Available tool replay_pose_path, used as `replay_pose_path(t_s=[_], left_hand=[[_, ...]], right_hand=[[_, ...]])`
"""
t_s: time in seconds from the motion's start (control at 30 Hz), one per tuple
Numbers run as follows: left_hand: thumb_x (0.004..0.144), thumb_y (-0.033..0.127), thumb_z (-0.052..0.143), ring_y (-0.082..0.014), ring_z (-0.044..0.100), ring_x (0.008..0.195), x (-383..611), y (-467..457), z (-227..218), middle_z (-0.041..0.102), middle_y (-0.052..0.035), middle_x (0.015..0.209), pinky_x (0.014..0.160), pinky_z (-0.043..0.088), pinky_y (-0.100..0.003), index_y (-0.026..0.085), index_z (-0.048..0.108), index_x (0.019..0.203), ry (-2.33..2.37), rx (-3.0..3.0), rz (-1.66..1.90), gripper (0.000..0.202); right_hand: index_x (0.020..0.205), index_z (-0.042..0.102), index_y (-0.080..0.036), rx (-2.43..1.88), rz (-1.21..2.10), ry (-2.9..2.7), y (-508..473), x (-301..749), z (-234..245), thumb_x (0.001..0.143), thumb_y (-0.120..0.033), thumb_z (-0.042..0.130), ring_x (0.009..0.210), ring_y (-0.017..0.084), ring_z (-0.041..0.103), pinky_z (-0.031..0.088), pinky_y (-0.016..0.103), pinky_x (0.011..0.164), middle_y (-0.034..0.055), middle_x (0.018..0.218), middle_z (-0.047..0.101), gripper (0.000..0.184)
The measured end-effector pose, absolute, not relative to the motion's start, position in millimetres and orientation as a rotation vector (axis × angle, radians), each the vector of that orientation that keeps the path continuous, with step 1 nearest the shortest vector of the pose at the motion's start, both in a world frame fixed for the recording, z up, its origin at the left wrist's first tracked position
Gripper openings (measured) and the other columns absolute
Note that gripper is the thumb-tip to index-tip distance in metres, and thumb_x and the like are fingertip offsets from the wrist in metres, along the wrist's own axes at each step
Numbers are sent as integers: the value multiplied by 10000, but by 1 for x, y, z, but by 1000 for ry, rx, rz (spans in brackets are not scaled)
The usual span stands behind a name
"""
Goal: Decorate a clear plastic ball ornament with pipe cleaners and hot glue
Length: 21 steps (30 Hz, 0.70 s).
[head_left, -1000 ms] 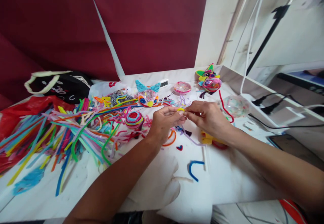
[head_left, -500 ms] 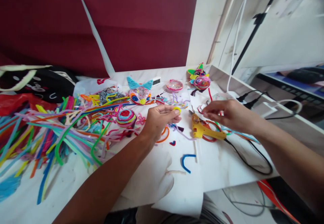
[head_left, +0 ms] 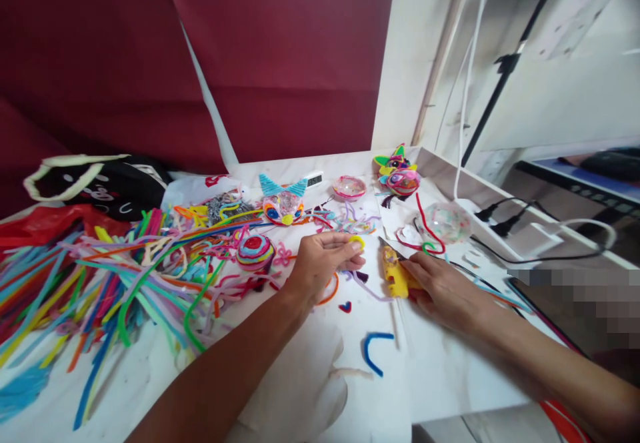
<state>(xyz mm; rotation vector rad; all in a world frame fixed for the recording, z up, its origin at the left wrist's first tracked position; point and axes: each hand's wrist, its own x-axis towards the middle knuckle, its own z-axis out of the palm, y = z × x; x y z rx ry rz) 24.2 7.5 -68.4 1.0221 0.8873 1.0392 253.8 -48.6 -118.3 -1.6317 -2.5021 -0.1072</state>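
My left hand (head_left: 327,263) pinches a small yellow ring (head_left: 357,241), seemingly a curled pipe cleaner, between thumb and fingertips above the table. My right hand (head_left: 440,286) is closed around the handle of a yellow glue gun (head_left: 396,277), its nozzle end pointing away from me. The pointed metal blade of scissors (head_left: 393,248) shows beside the gun; their handles are hidden by my right hand. Below lie a small red and blue heart (head_left: 345,307) and a bent blue pipe cleaner (head_left: 373,355). An orange pipe cleaner loop (head_left: 330,291) curves below my left hand.
A heap of coloured pipe cleaners (head_left: 115,289) covers the left side. Farther back stand a blue-eared animal head (head_left: 283,204), a pink-rimmed bowl (head_left: 349,188) and a green-eared figure (head_left: 400,175). A clear bowl (head_left: 449,223) and a power strip (head_left: 493,229) are at right.
My right hand has come down from above the glue gun and closed around its handle. My left hand keeps its pinch on the yellow ring. The view has shifted slightly.
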Motion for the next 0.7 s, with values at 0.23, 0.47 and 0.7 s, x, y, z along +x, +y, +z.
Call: replay_pose_path(t_s=[0.23, 0.47, 0.7], left_hand=[[595, 188, 846, -156, 675, 554, 24, 9, -65, 714, -58, 640, 605, 595, -298, 83, 705, 776, 900, 962, 1060, 253], [599, 205, 852, -158, 681, 568, 23, 10, -62, 717, -60, 650, 651, 604, -319, 88, 711, 791, 881, 943, 1059, 265], [629, 179, 826, -153, 688, 573, 22, 9, -60, 722, -60, 642, 606, 593, -266, 80, 713, 794, 869, 942, 1079, 223]], right_hand=[[1192, 581, -134, -1482, 43, -2233, -53, 266, -104, 815, -213, 529, 972, 254, 650, 561, 338, 801, 168, 1151, 590, 388], [1123, 577, -292, -1267, 88, -2043, -71, 269, -73, 862, -246, 562, 1005, 248, 639, 555, 288, 746, 85, 1122, 609, 265], [1290, 490, -436, -1265, 79, -2065, -89, 263, -67, 835, -238, 547, 974, 273, 685, 587, 343, 801, -1, 1166, 677, 500]])
